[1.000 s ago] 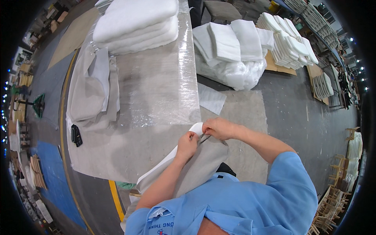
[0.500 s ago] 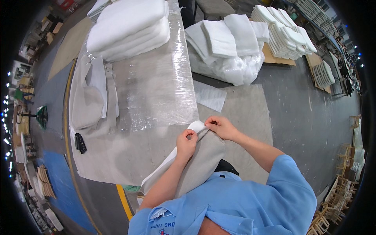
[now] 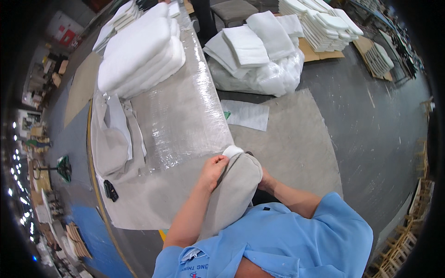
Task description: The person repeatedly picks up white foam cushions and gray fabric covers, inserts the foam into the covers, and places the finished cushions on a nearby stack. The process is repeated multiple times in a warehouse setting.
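A grey fabric cushion cover (image 3: pixel 236 185) with a rounded end lies between my forearms, its lower part against my front. White padding (image 3: pixel 232 151) shows at the cover's far opening, beside the table corner. My left hand (image 3: pixel 215 170) is closed, pinching the cover's left edge next to the padding. On the other side, my right hand (image 3: pixel 266 180) holds the cover's right edge. Most of its fingers are hidden behind the fabric.
A plastic-wrapped table (image 3: pixel 185 116) carries stacked white padding (image 3: pixel 139 51), grey fabric pieces (image 3: pixel 111 143) and a small black object (image 3: pixel 111 190). Right of it, a bagged heap of padding (image 3: pixel 259 69) stands near stacked white cushions (image 3: pixel 320 25). A fabric sheet (image 3: pixel 296 134) covers the floor.
My right hand has moved from the padding's top edge down to the cover's right side. The grey cover now stands up more, its rounded end facing up. My left hand still pinches the edge.
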`<move>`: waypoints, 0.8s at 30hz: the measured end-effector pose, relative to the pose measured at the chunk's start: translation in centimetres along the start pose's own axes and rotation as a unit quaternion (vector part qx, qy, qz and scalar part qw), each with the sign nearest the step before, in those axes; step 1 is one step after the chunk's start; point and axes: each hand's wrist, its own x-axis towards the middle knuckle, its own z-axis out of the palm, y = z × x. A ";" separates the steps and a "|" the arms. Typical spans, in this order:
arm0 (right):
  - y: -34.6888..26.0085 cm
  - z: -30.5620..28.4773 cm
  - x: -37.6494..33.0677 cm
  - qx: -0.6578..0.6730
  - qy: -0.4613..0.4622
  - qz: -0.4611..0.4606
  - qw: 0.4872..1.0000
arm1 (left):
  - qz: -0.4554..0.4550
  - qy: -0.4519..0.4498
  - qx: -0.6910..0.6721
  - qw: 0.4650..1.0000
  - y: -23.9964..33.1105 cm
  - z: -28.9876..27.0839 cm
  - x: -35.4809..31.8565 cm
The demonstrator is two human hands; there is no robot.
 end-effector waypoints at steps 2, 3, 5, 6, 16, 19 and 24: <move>0.2 0.3 1.0 -0.072 -0.026 -0.045 0.996 | 0.097 0.059 0.080 0.990 -0.3 0.4 0.6; 0.3 0.4 1.4 -0.108 -0.037 -0.066 0.991 | 0.147 0.086 0.118 0.978 -0.6 0.4 0.9; 0.4 1.7 1.1 -0.161 -0.040 -0.085 0.982 | 0.218 0.094 0.180 0.954 -1.5 -0.6 1.6; 0.2 2.1 1.0 -0.187 -0.038 -0.096 0.977 | 0.254 0.093 0.210 0.940 -1.8 -1.1 1.9; 0.4 2.8 3.3 -0.191 -0.015 -0.040 0.981 | -0.081 -0.032 0.076 0.993 -1.0 -6.3 -3.7; 0.2 4.3 3.2 -0.187 0.010 -0.056 0.981 | -0.080 -0.021 0.005 0.997 0.3 -4.3 -5.2; 0.2 6.6 0.1 -0.118 0.016 -0.058 0.991 | -0.104 -0.073 -0.024 0.992 2.3 -4.4 -6.3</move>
